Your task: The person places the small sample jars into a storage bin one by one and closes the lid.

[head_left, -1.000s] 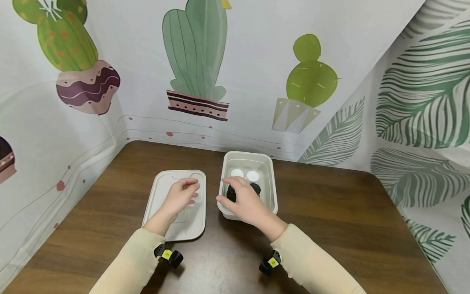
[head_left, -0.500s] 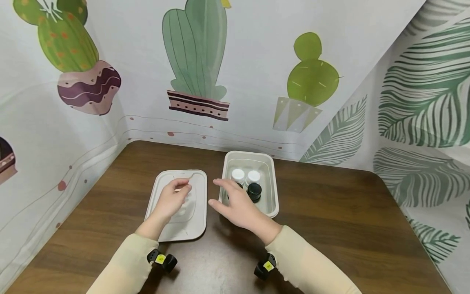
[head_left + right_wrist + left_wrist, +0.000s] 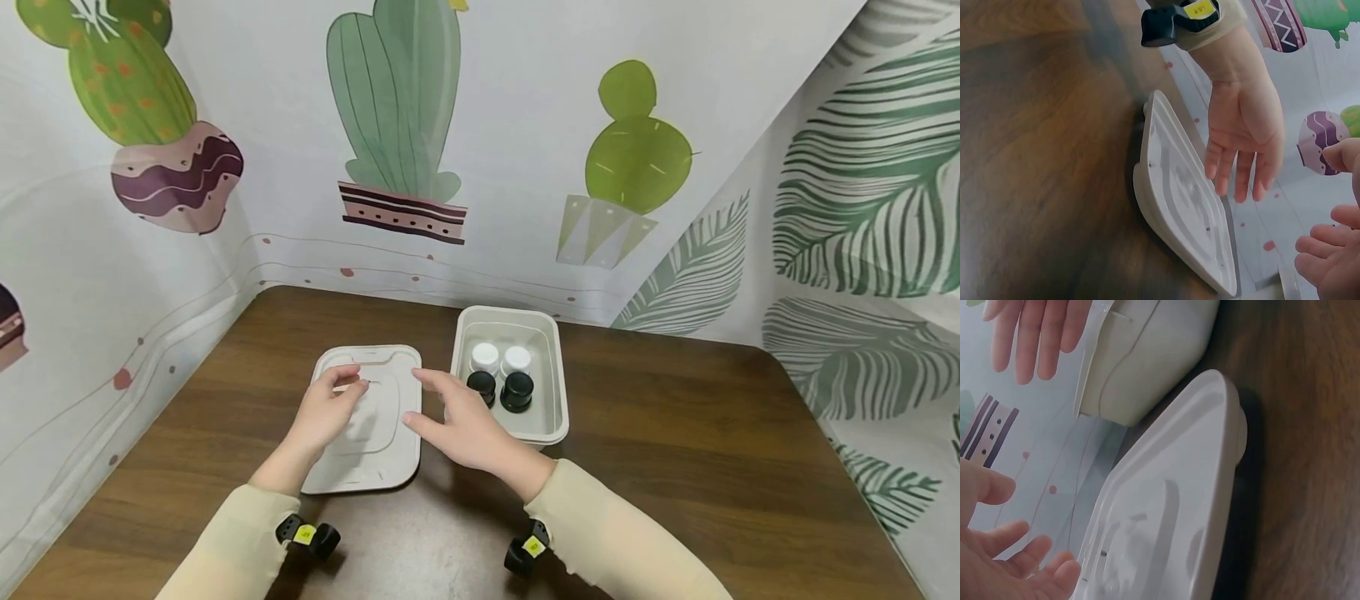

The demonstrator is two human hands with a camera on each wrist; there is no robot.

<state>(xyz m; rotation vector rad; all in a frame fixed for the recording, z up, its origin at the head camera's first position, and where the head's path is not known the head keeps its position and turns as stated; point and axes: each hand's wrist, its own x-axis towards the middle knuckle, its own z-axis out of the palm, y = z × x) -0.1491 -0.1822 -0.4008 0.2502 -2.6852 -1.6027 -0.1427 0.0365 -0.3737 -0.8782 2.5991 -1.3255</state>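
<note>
A pale, rounded rectangular lid [image 3: 378,467] lies on the table. My left hand [image 3: 318,417] hovers over its left half, fingers loosely bent around nothing. My right hand [image 3: 468,429] hangs over the gap between the lid and a pale plastic box [image 3: 557,392], its thumb and fingers spread and holding nothing. Inside the box stand two white-topped pieces [image 3: 517,360] at the back and two black, knob-like pieces [image 3: 517,392] in front. In the left wrist view, the lid [image 3: 1204,469] shows below both hands. The right wrist view has my left hand [image 3: 1244,125] above the lid.
The brown wooden table [image 3: 675,433] extends to the right of the box. Behind it hangs a white cloth [image 3: 517,167] printed with cacti and leaves. A small black camera [image 3: 525,550] is strapped on each wrist, over pale sleeves [image 3: 615,533].
Both hands have drifted left. My right hand has come away from over the box towards the lid, uncovering the black pieces. The lid and box have stayed in place.
</note>
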